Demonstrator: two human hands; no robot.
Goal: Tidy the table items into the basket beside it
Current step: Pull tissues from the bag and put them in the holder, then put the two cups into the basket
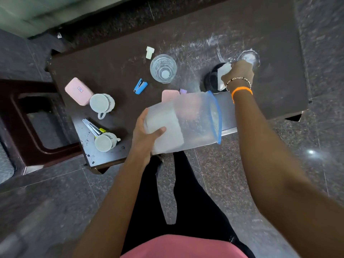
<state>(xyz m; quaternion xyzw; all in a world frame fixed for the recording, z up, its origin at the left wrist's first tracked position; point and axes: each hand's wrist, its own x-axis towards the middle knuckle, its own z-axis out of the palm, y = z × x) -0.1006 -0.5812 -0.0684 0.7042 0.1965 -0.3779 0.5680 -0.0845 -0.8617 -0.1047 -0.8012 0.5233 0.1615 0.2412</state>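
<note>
Left hand [147, 131] grips the base of a frosted plastic basket [188, 121] with a blue rim, tipped sideways over the scratched dark table [115, 71]. Right hand [240, 73] clutches something white beside a round black container [212, 79].

One head-worn wide-angle view looks steeply down from above. It faces the dark worktop [204, 30] at arm's reach. The floor [55, 211] fills the lower frame.

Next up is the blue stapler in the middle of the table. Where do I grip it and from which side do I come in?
Pinch the blue stapler across its narrow body, near the middle, coming straight down from above. It lies flat on the table and slanted, so turn the fingers square to its long axis. Both long sides look open; the clear glass stands apart to its right.
</note>
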